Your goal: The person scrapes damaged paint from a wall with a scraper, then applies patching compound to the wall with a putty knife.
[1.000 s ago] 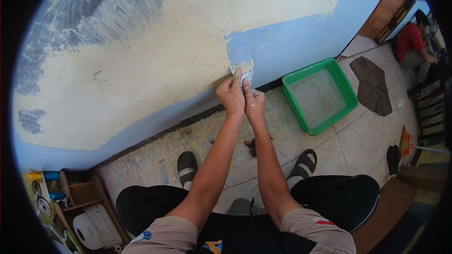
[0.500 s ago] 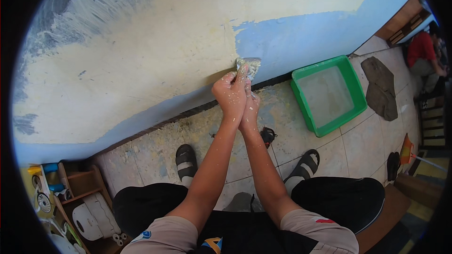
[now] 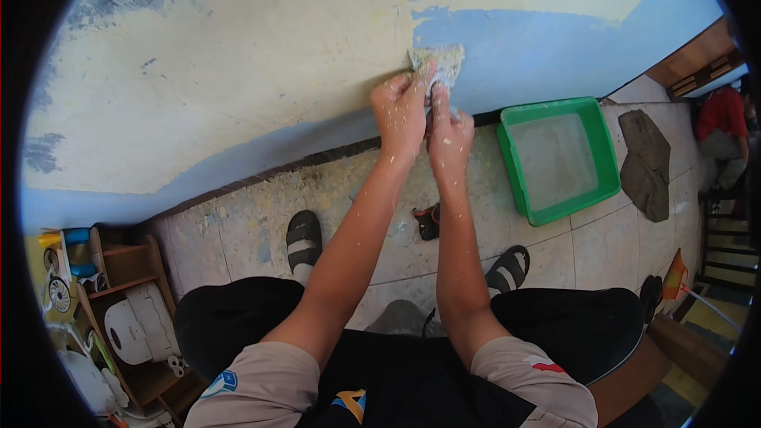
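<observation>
Both my hands grip a putty scraper (image 3: 449,57), its wide blade caked with pale paint bits and pressed against the wall (image 3: 269,55). My left hand (image 3: 400,117) is closed on it, fingers stretched along the blade's back. Just below and to the right, my right hand (image 3: 450,136) is closed around the handle, which the fingers mostly hide. Where the blade sits, cream surface meets blue paint (image 3: 515,47). Paint flakes stick to both hands and forearms.
Right of my hands a green basin (image 3: 519,182) holds cloudy water. Beyond it lie a dark cloth (image 3: 646,166) and a crouching person in red (image 3: 720,119). A black-orange object (image 3: 426,222) rests between my sandalled feet. Wooden shelves (image 3: 119,250) stand at left.
Both hands and the scraper have moved up the wall and slightly right. My wrists have drawn apart, and the blade now sits higher, beside the blue paint's edge.
</observation>
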Demonstrator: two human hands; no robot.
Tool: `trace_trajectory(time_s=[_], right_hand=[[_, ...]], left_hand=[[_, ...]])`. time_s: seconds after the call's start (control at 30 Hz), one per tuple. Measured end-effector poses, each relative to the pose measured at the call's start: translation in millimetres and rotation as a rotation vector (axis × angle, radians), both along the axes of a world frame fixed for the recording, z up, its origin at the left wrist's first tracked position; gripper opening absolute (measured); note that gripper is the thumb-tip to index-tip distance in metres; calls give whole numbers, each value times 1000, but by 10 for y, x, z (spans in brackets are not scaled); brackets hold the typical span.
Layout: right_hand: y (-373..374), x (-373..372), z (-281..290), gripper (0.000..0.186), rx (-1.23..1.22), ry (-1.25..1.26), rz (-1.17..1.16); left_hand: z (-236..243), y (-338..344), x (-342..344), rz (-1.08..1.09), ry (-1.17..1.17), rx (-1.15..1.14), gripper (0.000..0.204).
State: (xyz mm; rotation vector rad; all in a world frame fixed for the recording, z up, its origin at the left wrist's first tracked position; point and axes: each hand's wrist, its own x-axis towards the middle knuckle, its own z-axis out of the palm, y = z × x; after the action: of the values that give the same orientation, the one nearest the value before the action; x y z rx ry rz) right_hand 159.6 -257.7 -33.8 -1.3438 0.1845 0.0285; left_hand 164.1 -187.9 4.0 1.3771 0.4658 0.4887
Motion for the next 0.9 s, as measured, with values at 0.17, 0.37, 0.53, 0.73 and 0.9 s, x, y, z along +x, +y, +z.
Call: trace_trajectory(time_s=[0.17,0.37,0.53,0.73,0.9], right_hand=[[59,43,-14,50,-38,-168,-66],[-25,-112,-300,52,-153,-100,-24],[-144,17,-346,54,-253,-42,40],[-86,17,-393,56,-165,-112,16],[76,-79,-249,56,14,-38,-4]], left_hand=[[13,-141,83,99,-103,-151,47],[-442,-80,9,27,1,-134,32],[-361,-111,-10,25,12,-223,29],[-327,-166,-4,60,-47,-143,32],[-116,-127,-35,83,-13,-51,36]])
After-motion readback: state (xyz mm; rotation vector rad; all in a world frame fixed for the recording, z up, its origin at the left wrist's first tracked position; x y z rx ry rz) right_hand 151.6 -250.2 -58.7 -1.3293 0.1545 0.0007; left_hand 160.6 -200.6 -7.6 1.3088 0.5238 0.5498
